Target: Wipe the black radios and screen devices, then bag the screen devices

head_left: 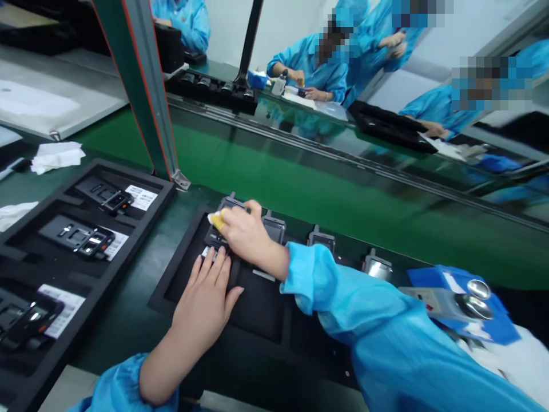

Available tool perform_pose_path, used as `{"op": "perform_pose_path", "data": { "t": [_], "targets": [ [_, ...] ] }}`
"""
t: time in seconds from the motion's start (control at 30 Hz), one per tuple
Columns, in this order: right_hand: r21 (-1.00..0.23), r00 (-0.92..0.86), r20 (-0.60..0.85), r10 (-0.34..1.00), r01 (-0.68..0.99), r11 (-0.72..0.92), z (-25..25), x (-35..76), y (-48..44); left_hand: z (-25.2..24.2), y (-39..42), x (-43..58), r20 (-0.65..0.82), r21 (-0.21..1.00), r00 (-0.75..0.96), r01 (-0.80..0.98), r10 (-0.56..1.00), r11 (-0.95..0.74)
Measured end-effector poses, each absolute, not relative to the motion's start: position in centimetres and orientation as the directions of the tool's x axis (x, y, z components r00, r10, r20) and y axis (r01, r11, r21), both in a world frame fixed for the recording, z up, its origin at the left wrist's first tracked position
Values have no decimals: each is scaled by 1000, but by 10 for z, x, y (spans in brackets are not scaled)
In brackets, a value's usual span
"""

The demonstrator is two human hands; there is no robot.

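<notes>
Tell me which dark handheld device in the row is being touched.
The leftmost dark device, the only one under the right hand and its yellow cloth.

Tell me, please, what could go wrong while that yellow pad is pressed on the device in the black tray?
1. The right hand presses the yellow pad on a device propped in the black tray. It might tip or slip, though the left hand lies flat at its foot.
2. The right sleeve hangs close over the neighbouring devices and could knock them.
</notes>
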State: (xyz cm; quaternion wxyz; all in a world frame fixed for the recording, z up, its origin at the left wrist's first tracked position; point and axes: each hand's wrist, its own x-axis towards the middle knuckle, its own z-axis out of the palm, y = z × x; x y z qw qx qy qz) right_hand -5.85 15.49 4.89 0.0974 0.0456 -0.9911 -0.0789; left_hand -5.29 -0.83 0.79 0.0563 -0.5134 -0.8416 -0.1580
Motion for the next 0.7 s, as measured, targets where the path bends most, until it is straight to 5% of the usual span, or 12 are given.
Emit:
{"op": "perform_pose_path", "data": {
  "t": [0.13,0.3,0.53,0.7],
  "targets": [
    [167,-974,220,62,100,981,58,-59,183,8,-8,-53,275,197,-455,889,847,413],
    [103,-978,202,57,79,992,45,-39,176,8,-7,-53,299,206,-439,897,847,392],
    [35,-978,189,-92,-87,996,27,-18,124,14,-15,-60,531,555,-632,763,565,331],
    [6,-977,213,5,6,1000,50,-4,147,21,-17,-61,511,600,-698,708,502,373]
  ]
}}
